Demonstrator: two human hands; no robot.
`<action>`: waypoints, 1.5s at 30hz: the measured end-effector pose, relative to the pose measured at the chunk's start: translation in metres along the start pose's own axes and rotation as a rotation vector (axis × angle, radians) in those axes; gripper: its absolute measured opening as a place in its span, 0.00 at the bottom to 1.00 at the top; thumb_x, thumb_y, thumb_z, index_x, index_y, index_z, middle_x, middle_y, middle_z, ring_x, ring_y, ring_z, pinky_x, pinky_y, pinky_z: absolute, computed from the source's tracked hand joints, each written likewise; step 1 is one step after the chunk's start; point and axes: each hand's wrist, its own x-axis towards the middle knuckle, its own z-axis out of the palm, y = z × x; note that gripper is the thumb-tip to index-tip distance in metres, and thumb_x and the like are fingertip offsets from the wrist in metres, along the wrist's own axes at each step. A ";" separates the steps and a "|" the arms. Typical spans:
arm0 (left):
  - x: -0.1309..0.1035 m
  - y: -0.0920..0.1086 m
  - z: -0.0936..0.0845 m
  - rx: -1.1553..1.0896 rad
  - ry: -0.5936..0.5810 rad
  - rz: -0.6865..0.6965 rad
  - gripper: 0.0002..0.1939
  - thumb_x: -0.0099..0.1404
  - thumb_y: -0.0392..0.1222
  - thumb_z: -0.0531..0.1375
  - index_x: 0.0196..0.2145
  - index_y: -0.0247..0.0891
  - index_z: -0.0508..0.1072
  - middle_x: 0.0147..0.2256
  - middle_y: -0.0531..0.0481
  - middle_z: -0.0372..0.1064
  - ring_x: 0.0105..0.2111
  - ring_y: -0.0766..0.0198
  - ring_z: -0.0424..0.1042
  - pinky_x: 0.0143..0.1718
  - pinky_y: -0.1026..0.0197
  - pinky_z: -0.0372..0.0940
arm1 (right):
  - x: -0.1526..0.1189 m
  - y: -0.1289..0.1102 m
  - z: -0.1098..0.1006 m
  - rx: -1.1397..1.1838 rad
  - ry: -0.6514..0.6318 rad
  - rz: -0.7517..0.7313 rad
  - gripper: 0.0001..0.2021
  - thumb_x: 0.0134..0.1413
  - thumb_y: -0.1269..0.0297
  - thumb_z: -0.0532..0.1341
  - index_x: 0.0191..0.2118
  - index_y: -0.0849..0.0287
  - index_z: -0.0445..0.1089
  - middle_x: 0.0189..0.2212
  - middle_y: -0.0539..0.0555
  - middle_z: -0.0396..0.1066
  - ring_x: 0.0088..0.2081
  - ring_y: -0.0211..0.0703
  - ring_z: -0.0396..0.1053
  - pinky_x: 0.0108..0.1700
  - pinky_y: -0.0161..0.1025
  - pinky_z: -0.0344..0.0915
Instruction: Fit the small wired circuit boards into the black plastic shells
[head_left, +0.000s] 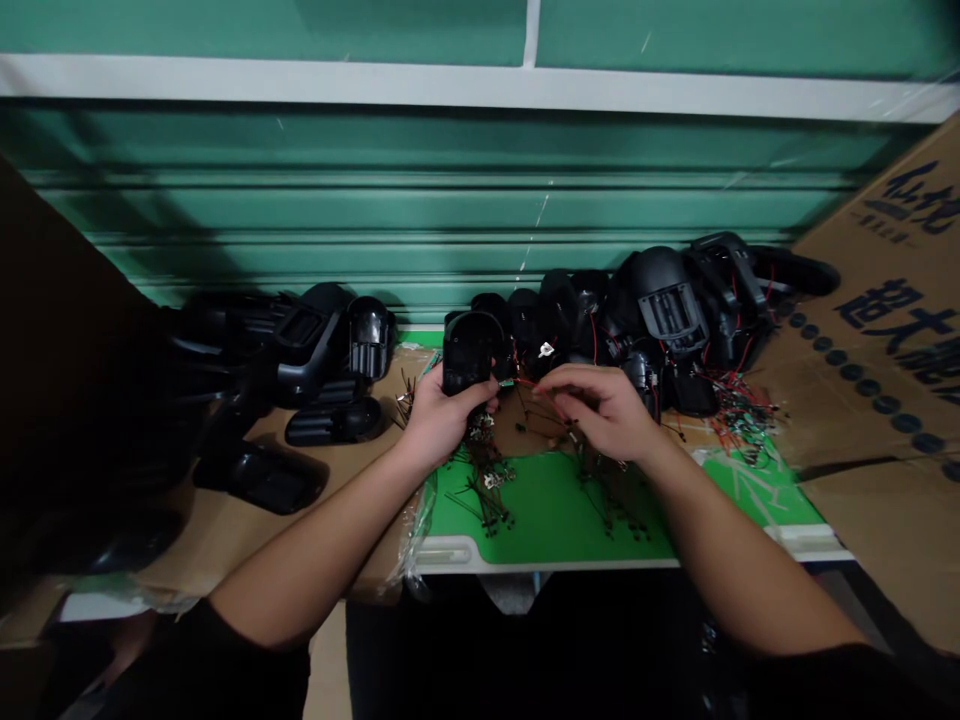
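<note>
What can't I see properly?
Head view: some fingers of the left hand, hidden behind the black shell.
Head view: how the right hand meets the red wire, too small.
Head view: black parts at far left, lost in shadow.
Head view: cardboard box, cut off by edge.

Your single head camera looks forward and down across the bench [555, 520]. From near above your forearms [341, 530], it faces the green wall [300, 205] beyond.

The wall [337, 207] is green, with level ridges, and a white bar [300, 83] runs across it. Below stands a green table [551, 510] with white edge. At the right is a printed carton [885, 330]. The light is dim, the left side being darkest
</note>
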 end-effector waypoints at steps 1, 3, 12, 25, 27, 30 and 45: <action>0.000 0.000 0.001 0.016 0.015 0.001 0.17 0.52 0.39 0.75 0.39 0.32 0.79 0.27 0.53 0.74 0.25 0.67 0.72 0.33 0.61 0.68 | -0.001 0.000 -0.002 0.096 -0.030 0.086 0.12 0.65 0.69 0.61 0.49 0.55 0.80 0.41 0.55 0.82 0.34 0.41 0.76 0.33 0.38 0.72; 0.001 0.000 0.002 0.035 0.038 0.007 0.16 0.52 0.38 0.74 0.39 0.32 0.78 0.27 0.53 0.74 0.25 0.67 0.72 0.32 0.61 0.68 | -0.003 -0.002 -0.006 0.278 -0.091 0.239 0.12 0.66 0.63 0.61 0.51 0.56 0.79 0.39 0.55 0.83 0.27 0.38 0.73 0.25 0.35 0.65; 0.006 -0.004 -0.003 -0.003 0.090 0.005 0.18 0.52 0.38 0.74 0.39 0.32 0.77 0.28 0.53 0.75 0.25 0.67 0.72 0.30 0.62 0.69 | 0.000 -0.009 -0.013 0.282 -0.092 0.300 0.11 0.62 0.58 0.71 0.43 0.58 0.75 0.33 0.53 0.79 0.25 0.35 0.71 0.25 0.32 0.67; 0.012 -0.007 -0.009 0.134 0.197 0.096 0.12 0.52 0.37 0.72 0.34 0.35 0.75 0.24 0.53 0.73 0.22 0.67 0.71 0.26 0.64 0.66 | 0.007 -0.003 -0.009 0.406 0.292 0.378 0.14 0.59 0.53 0.74 0.36 0.58 0.74 0.42 0.58 0.83 0.25 0.37 0.74 0.19 0.33 0.67; 0.012 -0.008 -0.010 0.176 0.199 0.111 0.12 0.53 0.37 0.71 0.33 0.35 0.75 0.24 0.52 0.74 0.22 0.67 0.71 0.26 0.63 0.66 | 0.008 -0.003 -0.008 0.399 0.354 0.355 0.13 0.57 0.54 0.74 0.35 0.57 0.76 0.44 0.57 0.81 0.26 0.35 0.73 0.19 0.33 0.67; 0.011 -0.006 -0.009 0.184 0.201 0.117 0.11 0.53 0.37 0.72 0.33 0.35 0.75 0.24 0.52 0.74 0.22 0.66 0.71 0.26 0.63 0.66 | 0.007 0.002 -0.007 0.376 0.429 0.305 0.13 0.56 0.55 0.75 0.34 0.56 0.76 0.35 0.52 0.77 0.25 0.34 0.68 0.20 0.33 0.65; 0.001 -0.001 -0.006 -0.007 -0.152 0.048 0.17 0.56 0.39 0.75 0.42 0.33 0.78 0.32 0.51 0.75 0.27 0.67 0.73 0.31 0.61 0.68 | 0.006 0.005 -0.007 0.296 0.351 0.378 0.15 0.51 0.53 0.78 0.34 0.57 0.78 0.20 0.47 0.70 0.19 0.33 0.63 0.18 0.33 0.56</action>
